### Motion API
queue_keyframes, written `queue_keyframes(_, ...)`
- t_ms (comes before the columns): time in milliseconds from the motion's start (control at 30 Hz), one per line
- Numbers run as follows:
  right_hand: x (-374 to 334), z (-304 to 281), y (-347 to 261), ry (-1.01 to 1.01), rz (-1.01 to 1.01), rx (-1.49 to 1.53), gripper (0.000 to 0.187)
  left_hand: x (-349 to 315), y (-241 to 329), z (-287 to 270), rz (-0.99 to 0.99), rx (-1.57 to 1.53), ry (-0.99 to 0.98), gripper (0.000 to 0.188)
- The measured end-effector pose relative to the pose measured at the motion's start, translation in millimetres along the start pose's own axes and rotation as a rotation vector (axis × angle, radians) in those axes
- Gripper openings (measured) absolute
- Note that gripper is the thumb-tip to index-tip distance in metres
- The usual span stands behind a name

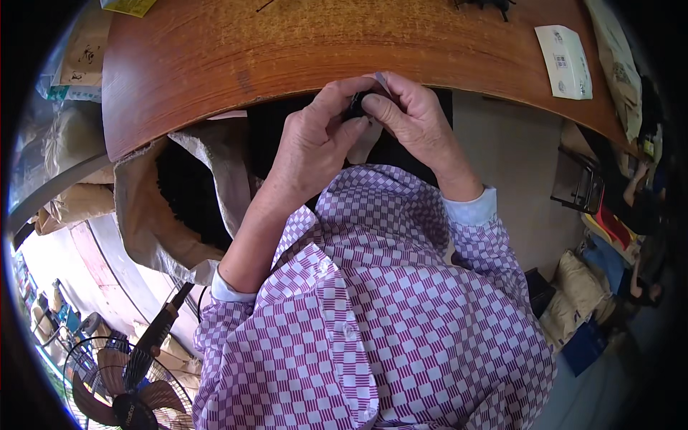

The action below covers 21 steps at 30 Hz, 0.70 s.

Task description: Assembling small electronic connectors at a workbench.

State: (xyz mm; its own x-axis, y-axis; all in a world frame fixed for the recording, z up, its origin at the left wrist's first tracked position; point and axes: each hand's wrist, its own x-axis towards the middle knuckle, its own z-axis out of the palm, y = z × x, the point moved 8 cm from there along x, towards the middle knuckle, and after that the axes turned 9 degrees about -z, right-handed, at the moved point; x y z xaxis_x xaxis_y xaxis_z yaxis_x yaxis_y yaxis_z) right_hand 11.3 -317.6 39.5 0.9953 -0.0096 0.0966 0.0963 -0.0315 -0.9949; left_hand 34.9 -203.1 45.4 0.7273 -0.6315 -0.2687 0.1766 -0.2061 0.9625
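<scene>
At the table's front edge, my left hand (304,143) and my right hand (419,122) meet with fingers bent inward. Pinched between them is a small black piece (355,105), mostly covered by my fingers; its exact kind cannot be made out. A thin greyish strip (383,82) sticks up by my right fingertips. My right thumb presses toward the black piece, and my left thumb lies just below it. Under my hands is a pale patch (364,145), partly hidden. Left of my lap, an open woven sack (136,222) holds a mass of small black pieces (188,193).
The brown wooden table (301,43) curves across the front. A white printed packet (562,61) lies at its right, a yellow item (130,6) at its far left. A fan (129,405) stands at lower left. Filled sacks (573,294) and another person (638,193) are at right.
</scene>
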Motion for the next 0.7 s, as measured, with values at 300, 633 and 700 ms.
queue_keyframes(300, -12, 18, -3, 0.108, 0.207, 0.225, 0.043, 5, -5, -13, 0.016, -0.240, 0.153, 0.036)
queue_keyframes(633, -5, 25, 1, 0.117, 0.202, 0.246, 0.040, 5, -7, -15, 0.024, -0.279, 0.183, 0.037)
queue_keyframes(700, -5, 26, 2, 0.110, 0.224, 0.302, 0.040, 6, -9, -16, -0.002, -0.298, 0.171, 0.037)
